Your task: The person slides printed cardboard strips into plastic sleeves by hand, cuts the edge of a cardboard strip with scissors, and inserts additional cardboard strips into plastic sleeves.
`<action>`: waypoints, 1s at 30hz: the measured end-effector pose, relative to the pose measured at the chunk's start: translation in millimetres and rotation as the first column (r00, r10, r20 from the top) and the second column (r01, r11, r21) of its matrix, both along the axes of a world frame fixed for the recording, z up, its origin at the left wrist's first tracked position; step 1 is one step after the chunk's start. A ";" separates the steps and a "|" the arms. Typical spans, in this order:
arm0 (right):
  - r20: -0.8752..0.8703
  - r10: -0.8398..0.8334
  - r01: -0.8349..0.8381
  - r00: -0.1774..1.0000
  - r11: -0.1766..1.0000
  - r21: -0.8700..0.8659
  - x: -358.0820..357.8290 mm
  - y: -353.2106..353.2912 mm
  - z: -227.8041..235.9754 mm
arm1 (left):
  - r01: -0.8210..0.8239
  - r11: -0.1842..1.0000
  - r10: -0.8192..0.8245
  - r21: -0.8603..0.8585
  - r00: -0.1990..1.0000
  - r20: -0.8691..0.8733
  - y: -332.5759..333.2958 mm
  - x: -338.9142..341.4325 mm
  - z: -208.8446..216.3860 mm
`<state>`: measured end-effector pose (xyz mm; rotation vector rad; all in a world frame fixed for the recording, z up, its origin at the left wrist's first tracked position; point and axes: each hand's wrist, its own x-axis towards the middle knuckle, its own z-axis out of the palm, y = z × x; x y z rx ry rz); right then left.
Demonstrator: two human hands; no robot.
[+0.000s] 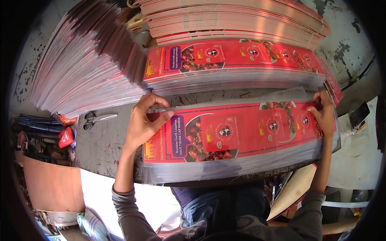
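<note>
Right in front of me lies a long red printed card (257, 136) with food pictures and a purple patch, inside or under transparent plastic. Beneath it is a thick pile of transparent plastic sleeves (189, 170), its layered edge facing me. At the upper left corner, my left hand (149, 118) pinches the plastic-covered card between thumb and fingers. My right hand (323, 114) grips its upper right end, thumb on top of the print and fingers curled over the edge. Loose transparent film (277, 96) rises along the far edge between the hands.
Behind the card stands another stack of red printed cards (235, 60), with a taller stack (237, 18) beyond it. A big fanned pile of sleeved cards (88, 60) leans at the left. Scissors (98, 119) lie on the scratched grey table (100, 150), near a red packet (66, 137).
</note>
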<state>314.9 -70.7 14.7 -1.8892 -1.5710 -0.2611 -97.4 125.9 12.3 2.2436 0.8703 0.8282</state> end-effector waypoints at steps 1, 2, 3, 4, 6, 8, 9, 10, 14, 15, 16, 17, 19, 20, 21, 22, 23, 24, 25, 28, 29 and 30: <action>0.010 -0.004 0.005 1.000 1.000 -0.021 -1.8 -0.4 0.3 | 0.003 1.000 -0.003 0.001 1.000 0.005 -0.2 -2.9 -1.0; 0.026 -0.008 0.009 1.000 0.999 -0.038 -0.9 0.3 2.4 | 0.006 1.000 -0.006 0.006 1.000 0.017 0.5 -3.3 -1.4; 0.033 -0.008 0.009 0.999 0.999 -0.033 -1.0 0.6 3.6 | 0.006 1.000 -0.006 0.011 1.000 0.023 1.7 -4.5 -1.0; 0.067 -0.002 0.004 0.998 1.000 -0.026 -1.9 0.6 3.8 | 0.021 1.000 -0.021 -0.002 1.000 0.002 3.3 -6.3 -0.3; 0.098 0.008 -0.006 0.995 1.000 -0.018 0.2 1.4 0.6 | 0.032 0.999 -0.032 -0.013 0.999 -0.021 3.4 -7.1 0.7; 0.146 0.019 -0.015 0.989 1.000 -0.026 6.9 0.0 -1.8 | 0.020 1.000 -0.020 -0.023 1.000 -0.015 1.9 -4.7 3.1; 0.144 0.019 -0.016 0.989 1.000 -0.024 5.4 0.3 -1.0 | 0.019 1.000 -0.020 -0.021 1.000 -0.017 0.8 -3.9 3.6; 0.123 0.016 -0.014 0.992 1.000 -0.012 3.2 0.9 0.6 | 0.029 1.000 -0.029 0.001 0.999 -0.016 -0.7 -3.0 4.1; 0.087 0.004 -0.006 0.996 1.000 0.025 3.0 2.5 0.1 | 0.077 0.993 -0.076 0.085 0.997 -0.017 -1.7 -0.7 3.3; 0.089 0.002 -0.005 0.996 1.000 0.027 2.1 2.4 -0.6 | 0.078 0.993 -0.077 0.087 0.997 -0.014 -0.9 -0.2 1.7; 0.097 -0.071 0.067 0.993 0.997 0.046 0.1 2.0 -1.7 | 0.071 0.994 -0.072 0.081 0.997 0.013 0.5 -0.2 -0.7; 0.102 -0.142 0.136 0.985 0.988 0.066 -1.4 1.0 -1.6 | 0.062 0.995 -0.065 0.077 0.997 0.041 0.8 -0.6 -0.6; 0.103 -0.166 0.157 0.981 0.984 0.086 -0.2 -1.7 -2.0 | 0.046 0.996 -0.049 0.079 0.998 0.036 0.9 -1.0 1.4; 0.100 -0.189 0.178 0.977 0.979 0.102 0.3 -2.3 -2.6 | 0.031 0.997 -0.033 0.077 0.999 0.028 1.1 -1.6 2.2; 0.101 -0.184 0.174 0.978 0.979 0.106 0.0 -2.8 -3.0 | 0.026 0.996 -0.028 0.080 0.999 0.030 0.7 -1.0 3.0; 0.084 -0.193 0.182 0.978 0.976 0.115 -0.5 -3.3 -3.3 | 0.003 0.991 -0.005 0.130 1.000 0.015 -0.1 0.5 3.8; 0.067 -0.201 0.191 0.977 0.974 0.124 -0.3 -3.4 -3.6 | -0.018 0.984 0.018 0.179 1.000 0.002 -0.1 1.7 3.6; 0.069 -0.197 0.187 0.978 0.974 0.126 -0.2 -3.6 -3.5 | -0.023 0.983 0.022 0.181 1.000 0.004 0.1 0.8 2.5; 0.087 -0.174 0.164 0.981 0.980 0.108 -0.1 -3.9 -3.0 | -0.014 0.976 0.021 0.216 0.999 -0.029 0.2 -1.0 0.7; 0.106 -0.129 0.121 0.986 0.989 0.084 3.5 -2.2 -2.5 | 0.006 0.968 0.011 0.252 0.998 -0.065 4.5 1.0 -3.1; 0.100 -0.104 0.097 0.990 0.993 0.074 3.7 -2.5 -3.3 | 0.016 0.968 0.003 0.250 0.997 -0.075 3.8 0.7 -3.6; 0.095 -0.098 0.092 0.991 0.994 0.065 3.5 -2.2 -3.4 | 0.012 0.970 0.008 0.243 0.997 -0.080 4.1 0.8 -4.1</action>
